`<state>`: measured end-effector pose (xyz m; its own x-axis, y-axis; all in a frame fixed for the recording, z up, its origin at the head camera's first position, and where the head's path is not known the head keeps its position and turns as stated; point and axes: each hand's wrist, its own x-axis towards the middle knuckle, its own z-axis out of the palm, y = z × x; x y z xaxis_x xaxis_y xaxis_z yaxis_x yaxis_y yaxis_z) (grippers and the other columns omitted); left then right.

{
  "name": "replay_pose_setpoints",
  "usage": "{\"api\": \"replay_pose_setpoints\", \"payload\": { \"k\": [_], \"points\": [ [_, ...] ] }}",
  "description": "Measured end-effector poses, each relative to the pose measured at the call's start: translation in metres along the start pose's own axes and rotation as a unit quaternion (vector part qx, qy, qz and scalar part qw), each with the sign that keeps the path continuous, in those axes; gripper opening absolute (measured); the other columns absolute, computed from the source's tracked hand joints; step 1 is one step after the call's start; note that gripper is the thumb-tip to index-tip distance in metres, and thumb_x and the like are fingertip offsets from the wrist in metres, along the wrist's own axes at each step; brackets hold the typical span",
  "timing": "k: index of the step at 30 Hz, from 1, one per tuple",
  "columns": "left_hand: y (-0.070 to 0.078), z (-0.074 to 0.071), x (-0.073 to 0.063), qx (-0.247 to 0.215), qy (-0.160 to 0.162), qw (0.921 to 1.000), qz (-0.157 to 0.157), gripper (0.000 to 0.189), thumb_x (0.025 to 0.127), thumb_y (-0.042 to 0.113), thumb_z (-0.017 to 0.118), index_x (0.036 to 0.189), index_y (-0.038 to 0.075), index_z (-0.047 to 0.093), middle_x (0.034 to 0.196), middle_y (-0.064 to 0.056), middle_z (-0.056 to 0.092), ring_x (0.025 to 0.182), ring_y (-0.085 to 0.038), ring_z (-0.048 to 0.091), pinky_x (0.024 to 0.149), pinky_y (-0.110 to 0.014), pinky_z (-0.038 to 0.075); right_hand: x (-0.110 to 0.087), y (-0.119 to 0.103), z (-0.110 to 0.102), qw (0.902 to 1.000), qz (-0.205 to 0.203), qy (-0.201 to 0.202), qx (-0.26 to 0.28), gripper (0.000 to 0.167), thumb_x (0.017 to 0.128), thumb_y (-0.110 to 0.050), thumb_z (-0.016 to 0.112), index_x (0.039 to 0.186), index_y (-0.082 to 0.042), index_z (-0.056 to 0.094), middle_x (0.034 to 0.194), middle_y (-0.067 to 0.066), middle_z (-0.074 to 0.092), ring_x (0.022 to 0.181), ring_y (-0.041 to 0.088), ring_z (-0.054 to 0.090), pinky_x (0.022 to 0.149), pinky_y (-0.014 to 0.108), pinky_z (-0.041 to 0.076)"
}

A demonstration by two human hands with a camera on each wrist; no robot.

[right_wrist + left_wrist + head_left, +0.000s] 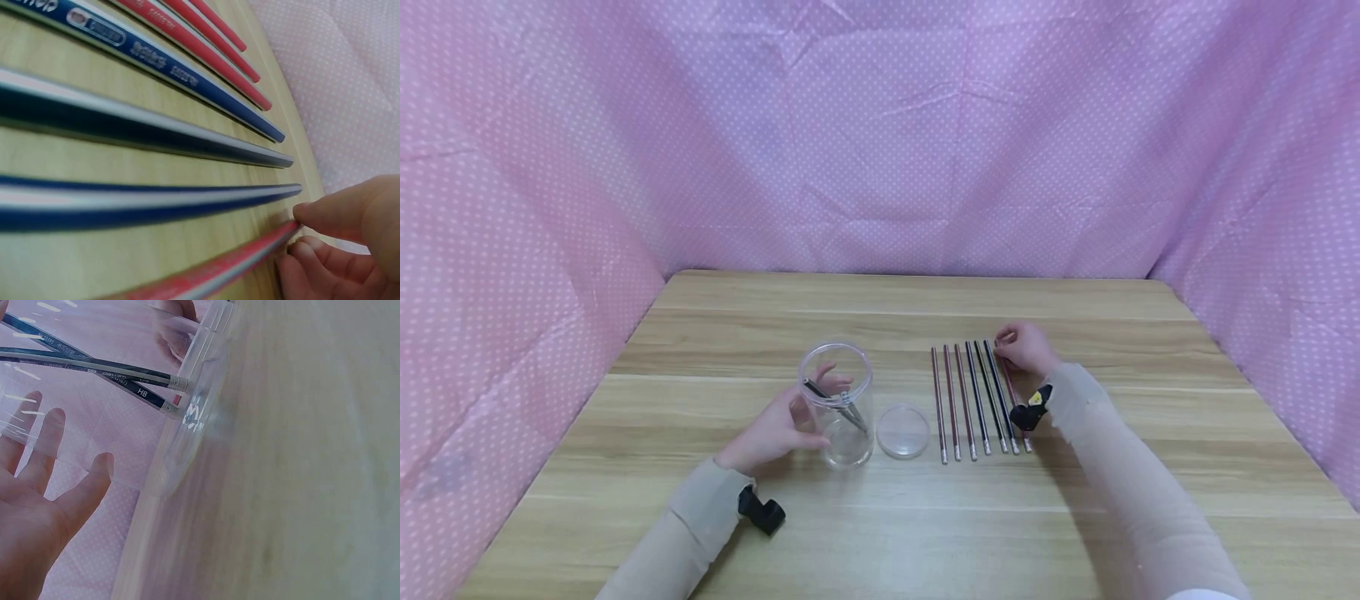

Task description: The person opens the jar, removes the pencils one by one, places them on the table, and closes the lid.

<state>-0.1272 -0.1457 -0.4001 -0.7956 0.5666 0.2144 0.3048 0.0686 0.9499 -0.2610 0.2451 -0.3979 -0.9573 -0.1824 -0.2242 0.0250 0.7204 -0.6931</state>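
My left hand (772,435) holds a clear plastic jar (866,421) that stands upright and lidless on the table, its thumb in front and its fingers round the back. Two dark pencils (122,380), one marked HB, lean crossed inside, ferrule ends down in the left wrist view. To the right lies a row of red and dark pencils (972,400), ferrules toward me. At the row's right end my right hand (1030,350) pinches the far tip of a red pencil (234,264) between thumb and fingers; its near end is by the table.
A clear round lid (903,432) lies flat between the jar and the pencil row. Pink dotted cloth (880,150) hangs behind the wooden table (880,533) and along both sides.
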Motion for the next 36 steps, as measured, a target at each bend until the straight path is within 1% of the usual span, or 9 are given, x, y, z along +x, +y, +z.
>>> {"api": "replay_pose_setpoints", "payload": {
  "k": [4, 11, 15, 17, 22, 26, 30, 33, 36],
  "points": [
    [0.001, 0.0, 0.0, -0.007, -0.004, 1.0, 0.002, 0.095, 0.074, -0.009, 0.07, 0.15, 0.008, 0.016, 0.145, -0.025, 0.037, 0.13, 0.0, 0.04, 0.107, -0.013, 0.026, -0.002, 0.003, -0.003, 0.9999, 0.006, -0.005, 0.014, 0.033, 0.092, -0.009, 0.056, 0.119, 0.009, 0.051, 0.109, 0.027, 0.062, 0.076, 0.013, 0.061, 0.063, 0.021, 0.052],
    [0.004, 0.001, -0.001, -0.011, 0.001, 0.9999, -0.007, 0.096, 0.073, -0.01, 0.07, 0.15, 0.008, 0.016, 0.146, -0.024, 0.037, 0.13, 0.002, 0.04, 0.107, -0.012, 0.024, -0.007, 0.007, -0.01, 0.9999, -0.005, -0.005, 0.012, 0.038, 0.092, -0.013, 0.058, 0.121, 0.009, 0.05, 0.106, 0.026, 0.063, 0.074, 0.013, 0.062, 0.065, 0.026, 0.055],
    [0.002, 0.001, -0.001, -0.013, 0.004, 0.9999, -0.01, 0.096, 0.073, -0.01, 0.069, 0.15, 0.01, 0.017, 0.145, -0.024, 0.038, 0.13, 0.003, 0.039, 0.107, -0.01, 0.022, -0.011, 0.006, -0.012, 0.9994, -0.003, -0.005, 0.033, 0.039, 0.092, -0.014, 0.059, 0.122, 0.008, 0.049, 0.102, 0.023, 0.062, 0.071, 0.015, 0.063, 0.067, 0.028, 0.056],
    [0.001, 0.001, -0.002, -0.014, 0.002, 0.9999, -0.006, 0.096, 0.073, -0.01, 0.069, 0.15, 0.01, 0.016, 0.145, -0.025, 0.037, 0.13, 0.002, 0.04, 0.107, -0.011, 0.024, -0.013, 0.005, -0.012, 0.9991, -0.005, -0.006, 0.041, 0.038, 0.092, -0.014, 0.058, 0.122, 0.008, 0.05, 0.102, 0.023, 0.062, 0.072, 0.015, 0.063, 0.067, 0.029, 0.056],
    [0.0, 0.001, -0.002, -0.018, -0.002, 0.9998, 0.002, 0.095, 0.073, -0.011, 0.069, 0.15, 0.009, 0.016, 0.144, -0.027, 0.036, 0.13, 0.002, 0.04, 0.107, -0.013, 0.026, -0.021, 0.002, -0.013, 0.9992, -0.034, -0.007, 0.022, 0.035, 0.092, -0.011, 0.056, 0.121, 0.009, 0.051, 0.101, 0.025, 0.062, 0.074, 0.02, 0.064, 0.065, 0.031, 0.055],
    [0.001, 0.001, -0.002, -0.023, 0.002, 0.9996, -0.013, 0.095, 0.074, -0.008, 0.07, 0.15, 0.011, 0.018, 0.146, -0.023, 0.038, 0.13, 0.001, 0.04, 0.107, -0.012, 0.026, -0.027, -0.001, -0.011, 0.9982, -0.059, -0.007, 0.013, 0.033, 0.091, -0.009, 0.058, 0.118, 0.009, 0.053, 0.098, 0.025, 0.062, 0.072, 0.021, 0.063, 0.063, 0.032, 0.054],
    [0.002, 0.0, -0.003, -0.028, 0.001, 0.9994, -0.022, 0.095, 0.075, -0.007, 0.07, 0.151, 0.014, 0.018, 0.148, -0.019, 0.037, 0.131, 0.0, 0.039, 0.106, -0.013, 0.027, -0.031, -0.004, -0.008, 0.9974, -0.07, -0.014, 0.008, 0.032, 0.09, -0.009, 0.059, 0.116, 0.008, 0.055, 0.098, 0.024, 0.061, 0.069, 0.018, 0.06, 0.06, 0.03, 0.053],
    [0.003, 0.0, -0.003, -0.028, 0.0, 0.9993, -0.024, 0.095, 0.075, -0.008, 0.07, 0.151, 0.014, 0.017, 0.148, -0.019, 0.037, 0.131, -0.001, 0.04, 0.106, -0.014, 0.027, -0.033, -0.007, -0.004, 0.9972, -0.071, -0.024, 0.009, 0.032, 0.09, -0.011, 0.06, 0.117, 0.006, 0.056, 0.1, 0.022, 0.062, 0.071, 0.019, 0.061, 0.06, 0.028, 0.053],
    [0.003, 0.0, -0.003, -0.031, -0.001, 0.9993, -0.02, 0.095, 0.075, -0.008, 0.069, 0.151, 0.014, 0.017, 0.148, -0.019, 0.037, 0.131, -0.001, 0.04, 0.106, -0.014, 0.028, -0.035, -0.013, 0.001, 0.9966, -0.072, -0.036, 0.021, 0.034, 0.09, -0.011, 0.059, 0.118, 0.007, 0.055, 0.101, 0.021, 0.06, 0.075, 0.021, 0.061, 0.062, 0.03, 0.055]
  ]
}}
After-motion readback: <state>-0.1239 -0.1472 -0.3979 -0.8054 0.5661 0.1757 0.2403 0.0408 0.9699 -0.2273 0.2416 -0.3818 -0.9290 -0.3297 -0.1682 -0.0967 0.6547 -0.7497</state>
